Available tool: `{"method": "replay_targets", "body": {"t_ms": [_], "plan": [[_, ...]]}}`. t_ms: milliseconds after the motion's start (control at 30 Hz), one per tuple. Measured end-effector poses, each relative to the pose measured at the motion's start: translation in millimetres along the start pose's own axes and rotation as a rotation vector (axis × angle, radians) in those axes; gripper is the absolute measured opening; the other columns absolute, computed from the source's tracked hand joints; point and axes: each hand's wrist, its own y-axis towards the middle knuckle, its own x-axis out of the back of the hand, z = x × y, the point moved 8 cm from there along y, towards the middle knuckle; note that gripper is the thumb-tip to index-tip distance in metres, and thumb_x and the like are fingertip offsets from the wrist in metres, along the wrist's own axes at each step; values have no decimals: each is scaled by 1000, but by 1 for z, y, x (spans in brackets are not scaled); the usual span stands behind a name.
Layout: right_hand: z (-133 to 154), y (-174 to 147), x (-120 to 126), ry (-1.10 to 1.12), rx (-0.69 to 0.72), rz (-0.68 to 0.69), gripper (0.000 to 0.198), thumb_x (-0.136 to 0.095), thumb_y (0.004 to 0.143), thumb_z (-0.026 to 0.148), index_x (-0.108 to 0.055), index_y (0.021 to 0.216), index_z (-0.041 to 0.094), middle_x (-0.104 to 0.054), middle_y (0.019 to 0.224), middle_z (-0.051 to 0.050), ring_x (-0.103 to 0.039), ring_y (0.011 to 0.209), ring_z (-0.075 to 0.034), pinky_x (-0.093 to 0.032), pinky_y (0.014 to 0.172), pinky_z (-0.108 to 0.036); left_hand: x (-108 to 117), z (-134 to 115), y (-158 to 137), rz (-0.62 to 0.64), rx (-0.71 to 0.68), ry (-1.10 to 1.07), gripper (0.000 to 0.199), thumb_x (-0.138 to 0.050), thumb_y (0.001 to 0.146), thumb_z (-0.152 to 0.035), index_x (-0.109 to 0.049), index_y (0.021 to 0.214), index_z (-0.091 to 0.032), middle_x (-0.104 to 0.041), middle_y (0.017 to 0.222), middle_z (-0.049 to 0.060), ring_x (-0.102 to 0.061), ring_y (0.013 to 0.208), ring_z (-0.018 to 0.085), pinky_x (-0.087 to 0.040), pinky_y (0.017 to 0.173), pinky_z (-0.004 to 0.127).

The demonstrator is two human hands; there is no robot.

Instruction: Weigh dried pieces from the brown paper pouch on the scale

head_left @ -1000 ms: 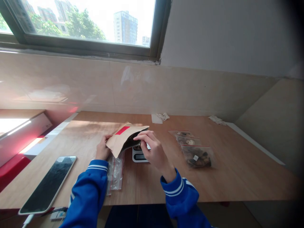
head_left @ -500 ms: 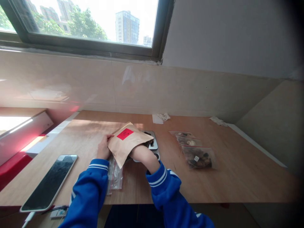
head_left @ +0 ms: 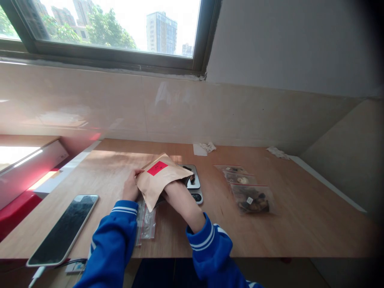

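Note:
A brown kraft paper bag (head_left: 166, 176) with a red label is tilted over the table in front of me. My left hand (head_left: 131, 185) grips the bag's left edge. Reaching into the bag's mouth, my right hand (head_left: 177, 194) has its fingers hidden inside, so what they hold does not show. Partly covered by the bag, a digital kitchen scale (head_left: 197, 183) carries some dark brown dried pieces (head_left: 191, 179). Below the bag, clear zip bags (head_left: 148, 224) lie flat near my left wrist.
Several filled zip bags (head_left: 253, 200) lie in an overlapping row on the right. A phone (head_left: 64, 228) with a charging cable is at the left. Crumpled tissue (head_left: 207, 148) lies by the wall, and another scrap (head_left: 277, 152) at the back right. The wooden table's (head_left: 300, 236) front edge is near me.
My right forearm has shifted slightly, uncovering more of the scale's display. The paper bag has tipped a little, still in my left hand.

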Motion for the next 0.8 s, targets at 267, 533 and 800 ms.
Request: {"method": "replay_targets", "body": {"t_ms": [267,533,800], "plan": [[-11,-29,76,166,-112,-211,39,-55,89,24,-50,128,27,-67,108,-3,-62,93,-17,-51,86,-32,-1,7,1,13,90,-12,41,-57,73,-32,-56,113,-21,-68,109,6,-63,99,24,-48,85,32],[-106,-73,57,224,-365,-344,21,-59,85,37,-62,99,22,-68,93,-4,-62,78,-18,-52,73,-32,7,21,0,-78,252,92,58,-57,74,-60,-61,112,-17,-70,100,11,-66,94,29,-51,78,35],[-131,-87,22,93,-273,-266,13,-50,87,16,-62,89,21,-65,93,-5,-61,91,-21,-48,79,-34,3,23,1,-47,243,54,68,-58,73,-61,-54,126,-19,-69,107,11,-65,97,30,-51,80,38]]}}
